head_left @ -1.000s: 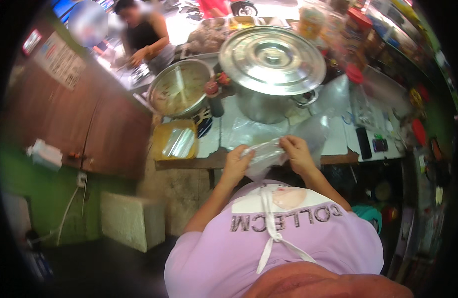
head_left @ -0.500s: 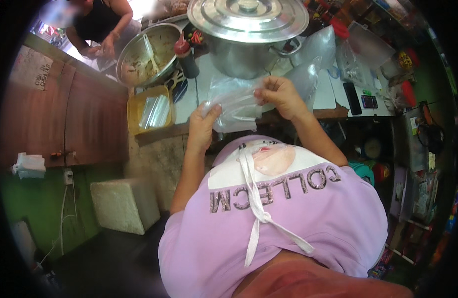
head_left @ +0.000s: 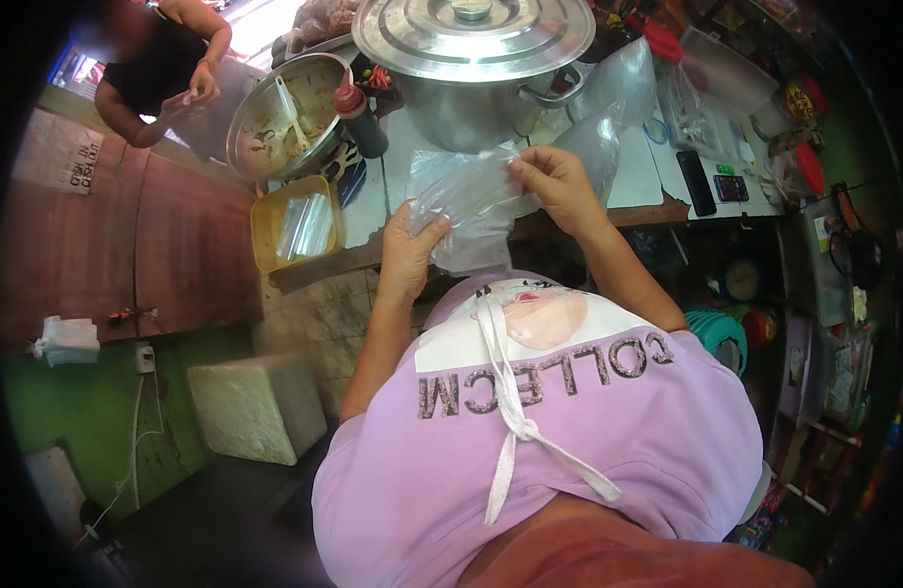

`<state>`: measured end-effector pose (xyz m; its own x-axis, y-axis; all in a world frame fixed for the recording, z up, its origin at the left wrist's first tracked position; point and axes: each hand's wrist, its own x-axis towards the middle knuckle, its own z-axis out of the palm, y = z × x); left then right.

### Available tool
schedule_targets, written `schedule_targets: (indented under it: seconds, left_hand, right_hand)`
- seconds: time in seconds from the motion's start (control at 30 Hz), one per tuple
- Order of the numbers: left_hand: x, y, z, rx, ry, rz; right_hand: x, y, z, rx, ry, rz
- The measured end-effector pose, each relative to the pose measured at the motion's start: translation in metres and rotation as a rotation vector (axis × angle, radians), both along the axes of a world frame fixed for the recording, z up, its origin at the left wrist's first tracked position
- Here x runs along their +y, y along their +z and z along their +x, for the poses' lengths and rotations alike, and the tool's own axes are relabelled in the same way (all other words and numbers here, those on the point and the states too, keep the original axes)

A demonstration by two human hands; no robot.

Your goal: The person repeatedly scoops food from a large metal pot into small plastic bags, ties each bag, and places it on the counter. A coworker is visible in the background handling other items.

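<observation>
The pale-topped desk (head_left: 639,174) with a wooden front edge carries a big lidded steel pot (head_left: 476,61), a steel bowl (head_left: 283,113) with a spoon in it, a dark sauce bottle (head_left: 359,120) with a red cap, a yellow tray (head_left: 294,223) at its left end, and a black phone (head_left: 695,182) to the right.

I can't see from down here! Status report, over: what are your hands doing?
Left hand and right hand both gripping clear plastic bag, fingers pinching its edges. Bag held up at counter edge. Big lidded pot right behind it, over.
</observation>
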<state>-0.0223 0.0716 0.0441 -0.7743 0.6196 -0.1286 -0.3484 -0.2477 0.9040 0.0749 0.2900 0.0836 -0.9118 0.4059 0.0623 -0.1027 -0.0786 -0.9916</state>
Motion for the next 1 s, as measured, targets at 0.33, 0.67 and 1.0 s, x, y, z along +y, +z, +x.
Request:
schedule_targets:
  seconds: [0.33,0.67,1.0]
  left_hand:
    - [0.000,-0.002,0.008,0.004,0.022,-0.052]
    - [-0.007,-0.014,0.000,-0.143,0.149,0.141]
    - [-0.015,-0.005,-0.001,0.048,0.174,0.116]
  right_hand:
    - [-0.009,0.002,-0.003,0.015,-0.108,0.186]
    - [-0.011,-0.010,-0.010,0.077,-0.090,0.001]
    - [-0.031,0.004,-0.017,0.135,-0.149,0.623]
